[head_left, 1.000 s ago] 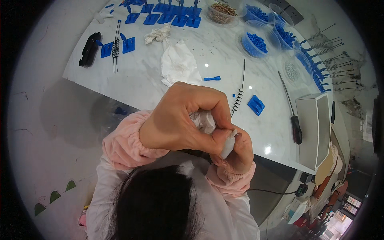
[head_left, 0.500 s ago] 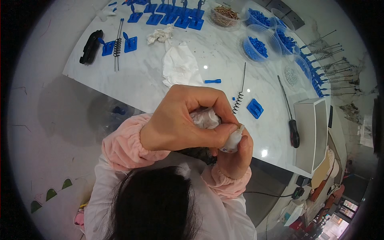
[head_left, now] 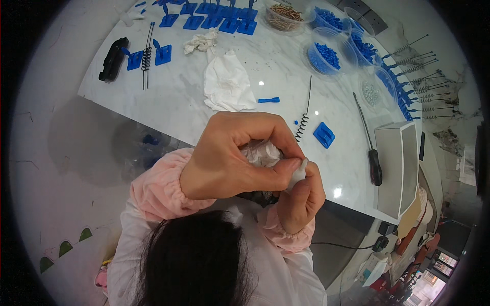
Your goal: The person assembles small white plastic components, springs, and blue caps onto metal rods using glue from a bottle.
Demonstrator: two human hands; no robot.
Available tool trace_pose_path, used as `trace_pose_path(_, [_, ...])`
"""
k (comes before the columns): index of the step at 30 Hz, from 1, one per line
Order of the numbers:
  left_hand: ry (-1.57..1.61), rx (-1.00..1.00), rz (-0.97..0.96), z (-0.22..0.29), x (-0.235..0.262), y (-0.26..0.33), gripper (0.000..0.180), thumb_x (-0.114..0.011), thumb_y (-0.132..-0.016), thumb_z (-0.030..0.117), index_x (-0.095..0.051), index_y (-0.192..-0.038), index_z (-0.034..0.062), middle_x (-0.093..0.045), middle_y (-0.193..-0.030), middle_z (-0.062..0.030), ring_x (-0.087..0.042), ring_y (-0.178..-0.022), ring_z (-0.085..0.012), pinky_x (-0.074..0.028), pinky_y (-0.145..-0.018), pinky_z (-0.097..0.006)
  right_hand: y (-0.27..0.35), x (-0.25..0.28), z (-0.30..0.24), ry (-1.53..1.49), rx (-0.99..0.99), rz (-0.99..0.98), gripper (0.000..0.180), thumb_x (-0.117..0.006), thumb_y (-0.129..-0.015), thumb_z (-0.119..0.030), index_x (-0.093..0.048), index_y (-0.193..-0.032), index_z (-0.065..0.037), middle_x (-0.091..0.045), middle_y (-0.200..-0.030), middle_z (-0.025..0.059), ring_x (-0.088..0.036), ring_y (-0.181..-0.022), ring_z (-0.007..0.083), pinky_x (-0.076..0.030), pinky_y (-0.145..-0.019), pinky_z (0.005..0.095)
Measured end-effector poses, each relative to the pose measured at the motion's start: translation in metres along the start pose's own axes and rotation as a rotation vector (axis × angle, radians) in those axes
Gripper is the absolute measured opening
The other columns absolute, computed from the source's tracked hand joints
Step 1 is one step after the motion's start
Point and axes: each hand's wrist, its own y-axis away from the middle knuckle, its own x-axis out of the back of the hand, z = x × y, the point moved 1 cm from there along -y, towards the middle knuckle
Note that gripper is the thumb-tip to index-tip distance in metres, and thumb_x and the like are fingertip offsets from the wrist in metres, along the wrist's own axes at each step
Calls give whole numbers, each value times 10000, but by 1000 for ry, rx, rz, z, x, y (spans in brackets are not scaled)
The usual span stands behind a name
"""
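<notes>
My left hand is closed around a crumpled white tissue, its thumb and forefinger pinched together beside the tapered tip of a small white bottle. Wrapped about that bottle is my right hand, which covers most of it. Whether the left fingertips grip the tip itself is hard to see. Beyond the hands on the table lie a black wire spring with a long straight end, a square blue base piece and a short blue tube.
A flattened white tissue lies on the marble table. Tubs of blue parts and copper-coloured pins stand farther back. To the right are a screwdriver and a white box. Blue bases crowd the far left.
My right fingers have shifted over the white bottle, hiding its printed side. My left hand keeps nearly the same pinch and tissue. The table has slid slightly in the view.
</notes>
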Motion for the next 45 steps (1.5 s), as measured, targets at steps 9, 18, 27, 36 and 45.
trace_pose_path(9, [171, 176, -88, -2, 3, -6, 134, -582, -724, -115, -582, -840, -49, -594, -821, -85, -584, -753, -134, -453, -667, -243, -5, 6, 5, -977, -462, -245, 497, -517, -883, -380, -436, -1091, 64, -525, -728, 151, -400, -405, 96, -312, -374, 188])
trace_pose_path(18, [-84, -135, -43, -2, 1, -4, 146, -633, -694, -108, -610, -821, -40, -605, -782, -106, -588, -726, -149, -443, -646, -236, -7, 5, 4, -920, -447, -173, 460, -529, -875, -374, -417, -1064, 30, -523, -724, 145, -412, -411, 109, -303, -369, 185])
trace_pose_path(27, [-74, -81, -77, 2, 3, -4, 160, -629, -641, -115, -536, -723, -13, -587, -740, -93, -544, -664, -118, -422, -588, -227, -6, 5, 4, -519, -278, -164, 454, -506, -885, -394, -457, -1013, 38, -538, -686, 120, -469, -514, 126, -342, -451, 226])
trace_pose_path(36, [124, 118, -91, -9, 5, -9, 90, -593, -713, -72, -546, -765, -15, -568, -767, -43, -518, -733, -76, -404, -667, -202, -11, 9, 13, -1086, -648, -375, 511, -365, -913, -493, -475, -848, 2, -453, -584, 48, -376, -408, 87, -283, -380, 205])
trace_pose_path(45, [16, -11, -30, -6, 3, -3, 110, -591, -747, -77, -594, -852, -44, -593, -808, -88, -563, -769, -133, -431, -700, -238, -11, 7, 8, -1065, -622, -301, 478, -523, -844, -483, -445, -874, -13, -439, -641, 51, -342, -391, 49, -246, -355, 189])
